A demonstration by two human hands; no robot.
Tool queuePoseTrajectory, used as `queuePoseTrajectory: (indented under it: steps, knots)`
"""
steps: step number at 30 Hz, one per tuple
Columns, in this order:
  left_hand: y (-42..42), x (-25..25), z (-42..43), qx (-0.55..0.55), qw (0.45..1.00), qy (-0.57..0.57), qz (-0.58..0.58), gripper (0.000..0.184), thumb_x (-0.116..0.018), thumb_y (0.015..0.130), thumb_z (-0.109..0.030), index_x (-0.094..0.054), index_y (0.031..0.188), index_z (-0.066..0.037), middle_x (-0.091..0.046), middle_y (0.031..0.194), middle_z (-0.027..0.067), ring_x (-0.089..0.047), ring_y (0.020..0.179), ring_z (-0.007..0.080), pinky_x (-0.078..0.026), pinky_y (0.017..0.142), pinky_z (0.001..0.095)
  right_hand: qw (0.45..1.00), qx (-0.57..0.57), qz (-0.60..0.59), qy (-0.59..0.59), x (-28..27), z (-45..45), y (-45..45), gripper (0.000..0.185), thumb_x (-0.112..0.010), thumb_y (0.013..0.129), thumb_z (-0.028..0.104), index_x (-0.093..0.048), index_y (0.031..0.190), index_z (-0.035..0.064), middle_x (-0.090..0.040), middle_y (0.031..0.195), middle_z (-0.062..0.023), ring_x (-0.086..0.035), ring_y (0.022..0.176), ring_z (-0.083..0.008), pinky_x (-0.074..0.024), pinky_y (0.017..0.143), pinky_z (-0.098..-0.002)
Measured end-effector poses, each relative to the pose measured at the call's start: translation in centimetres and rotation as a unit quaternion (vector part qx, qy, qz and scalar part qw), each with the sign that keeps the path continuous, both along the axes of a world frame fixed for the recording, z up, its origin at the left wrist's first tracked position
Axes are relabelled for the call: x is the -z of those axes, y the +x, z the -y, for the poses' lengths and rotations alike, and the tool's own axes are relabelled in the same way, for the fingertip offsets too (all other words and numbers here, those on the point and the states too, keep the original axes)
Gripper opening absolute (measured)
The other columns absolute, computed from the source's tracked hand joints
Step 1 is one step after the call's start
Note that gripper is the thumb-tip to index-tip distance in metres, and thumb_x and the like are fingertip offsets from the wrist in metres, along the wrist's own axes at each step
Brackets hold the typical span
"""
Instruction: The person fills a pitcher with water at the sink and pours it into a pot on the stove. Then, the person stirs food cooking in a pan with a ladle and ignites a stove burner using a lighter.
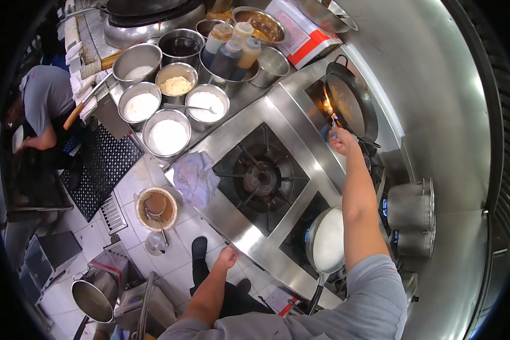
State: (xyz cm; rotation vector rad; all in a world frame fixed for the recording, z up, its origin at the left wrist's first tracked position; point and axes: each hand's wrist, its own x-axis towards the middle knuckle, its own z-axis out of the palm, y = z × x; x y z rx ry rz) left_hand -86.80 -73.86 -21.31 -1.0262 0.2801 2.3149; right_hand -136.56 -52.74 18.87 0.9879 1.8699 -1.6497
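Note:
My right hand (pixel 341 141) is stretched out over the far side of the stove, its fingers closed. At the fingertips a small bluish thing shows, too small to make out. Just beyond it, an orange flame (pixel 327 103) burns beside a dark wok (pixel 352 105) that holds some liquid and sits tilted in this view. My left hand (pixel 228 258) hangs near the front edge of the stove (pixel 246 249), fingers curled in; whether anything is in them is hidden. Between my arms, a long-handled pan (pixel 328 241) with white contents sits over a blue flame.
An unlit burner (pixel 260 177) lies mid-stove, with a crumpled cloth (pixel 194 178) at its corner. Metal bowls of white powder (pixel 167 137) and squeeze bottles (pixel 228 58) stand at upper left. Pots (pixel 411 207) stand at right. A person (pixel 45 107) bends at far left; a bucket (pixel 156 209) is on the floor.

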Motion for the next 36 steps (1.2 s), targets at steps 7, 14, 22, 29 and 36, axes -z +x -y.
queuePoseTrajectory:
  steps: [7, 14, 22, 29, 36]
  knots:
    - [-0.1, -2.0, 0.4, 0.000, 0.996, -0.087, -0.031, 0.014, -0.049, 0.091, -0.002, -0.061, 0.096, -0.006, -0.064, 0.086, 0.0058, -0.061, 0.071, 0.0187, -0.052, 0.062, 0.0336, 0.992, -0.002, -0.110, 0.057, 0.1, 3.9, 9.3, 0.019, -0.054, 0.092, 0.027, -0.044, 0.104, 0.0162, -0.043, 0.061, 0.0004, -0.038, 0.040, -0.0076, -0.0271, 0.032, -0.0203]
    - [-0.6, -3.4, -0.8, -0.032, 0.988, -0.133, -0.066, 0.019, -0.049, 0.085, 0.007, -0.062, 0.092, -0.004, -0.061, 0.076, 0.0026, -0.056, 0.063, 0.0117, -0.046, 0.055, 0.0260, 0.978, -0.151, -0.082, 0.116, -6.8, 8.0, 33.6, 0.026, -0.052, 0.098, 0.033, -0.048, 0.117, 0.0163, -0.042, 0.056, 0.0030, -0.038, 0.039, -0.0070, -0.0284, 0.035, -0.0250]
    - [-0.8, -4.7, -1.7, -0.094, 0.968, -0.220, -0.071, 0.020, -0.047, 0.083, 0.007, -0.062, 0.096, 0.006, -0.061, 0.073, 0.0087, -0.050, 0.053, 0.0141, -0.036, 0.047, 0.0276, 0.945, -0.225, -0.114, 0.210, -9.3, 7.8, 44.1, 0.035, -0.054, 0.098, 0.030, -0.048, 0.126, 0.0102, -0.048, 0.070, 0.0024, -0.046, 0.058, -0.0053, -0.0383, 0.051, -0.0227]
    - [-0.7, -4.4, -2.2, -0.101, 0.959, -0.252, -0.079, 0.029, -0.043, 0.075, 0.015, -0.062, 0.095, 0.007, -0.059, 0.072, 0.0092, -0.052, 0.054, 0.0143, -0.036, 0.046, 0.0280, 0.905, -0.291, -0.173, 0.259, -7.4, 7.9, 47.2, 0.036, -0.054, 0.098, 0.028, -0.047, 0.130, 0.0109, -0.047, 0.068, 0.0038, -0.042, 0.056, -0.0044, -0.0347, 0.048, -0.0224]
    - [-0.4, -2.6, -2.8, -0.107, 0.960, -0.248, -0.080, 0.032, -0.043, 0.074, 0.015, -0.062, 0.098, 0.007, -0.061, 0.074, 0.0088, -0.054, 0.057, 0.0143, -0.039, 0.048, 0.0268, 0.876, -0.308, -0.177, 0.327, -9.2, 8.0, 48.8, 0.038, -0.057, 0.096, 0.025, -0.049, 0.128, 0.0056, -0.055, 0.075, -0.0021, -0.050, 0.066, -0.0084, -0.0425, 0.061, -0.0258]
